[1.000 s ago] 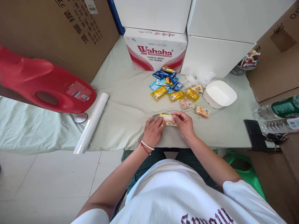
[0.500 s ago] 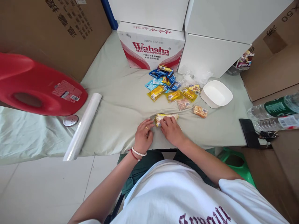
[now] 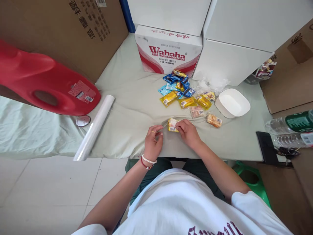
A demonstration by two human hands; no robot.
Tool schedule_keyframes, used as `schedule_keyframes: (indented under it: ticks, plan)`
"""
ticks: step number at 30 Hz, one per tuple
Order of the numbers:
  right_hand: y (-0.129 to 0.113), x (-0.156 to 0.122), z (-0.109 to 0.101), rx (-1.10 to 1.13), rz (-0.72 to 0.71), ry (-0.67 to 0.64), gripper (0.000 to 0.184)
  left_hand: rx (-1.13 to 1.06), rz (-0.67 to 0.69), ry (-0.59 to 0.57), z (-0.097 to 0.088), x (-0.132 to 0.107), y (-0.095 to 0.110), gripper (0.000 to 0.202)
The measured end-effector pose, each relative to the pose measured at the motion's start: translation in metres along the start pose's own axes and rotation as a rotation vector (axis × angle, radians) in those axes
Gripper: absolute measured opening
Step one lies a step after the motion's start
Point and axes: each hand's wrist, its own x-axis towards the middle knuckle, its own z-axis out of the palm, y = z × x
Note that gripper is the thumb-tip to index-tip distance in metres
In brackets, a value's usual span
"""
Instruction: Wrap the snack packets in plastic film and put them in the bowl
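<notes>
A small snack packet (image 3: 171, 122) in a yellow, white and clear wrapper lies on the cloth near the table's front edge. My right hand (image 3: 188, 132) has its fingers closed on the packet's right end, hiding that part. Just left of the packet, my left hand (image 3: 154, 138) is held with bent fingers and the thumb apart, nothing visible in it. Beyond the hands lie several yellow packets (image 3: 187, 102), a pile of blue packets (image 3: 176, 79), a pinkish packet (image 3: 197, 112) and a wrapped bread-like snack (image 3: 214, 120).
A white plastic bowl (image 3: 233, 102) stands behind right, beside a crumpled clear bag (image 3: 212, 85). Leftward are a roll of clear film (image 3: 94, 129), a round lid (image 3: 82, 120) and a red jug (image 3: 56, 83). A Wahaha carton (image 3: 168, 54), a phone (image 3: 266, 147) and bottles (image 3: 299, 123) edge the space.
My left hand has drawn slightly away from the packet. My right hand has shifted to its right end, showing more of the wrapper. The whole view has swung a little.
</notes>
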Motion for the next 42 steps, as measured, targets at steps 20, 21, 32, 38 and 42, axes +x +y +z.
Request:
schedule_keyframes:
  ticks: [20, 21, 32, 38, 42]
  plan:
    - [-0.03, -0.02, -0.009, 1.432, 0.55, 0.039, 0.046, -0.998, -0.577, -0.276, 0.022, 0.023, 0.031, 0.036]
    - [-0.029, -0.022, -0.008, 1.439, 0.57, 0.024, 0.048, -1.001, -0.585, -0.269, 0.024, 0.022, 0.03, 0.036]
    - [-0.004, -0.029, -0.009, 1.312, 0.731, -0.05, 0.049, -0.931, -0.664, -0.301, 0.019, 0.022, 0.039, 0.04]
    - [-0.015, -0.037, -0.003, 1.282, 0.659, 0.004, 0.041, -0.666, -0.657, -0.421, 0.026, 0.025, 0.04, 0.047]
    - [-0.019, -0.043, -0.004, 1.295, 0.542, 0.014, 0.042, -0.327, -0.454, -0.303, 0.033, 0.025, 0.04, 0.042]
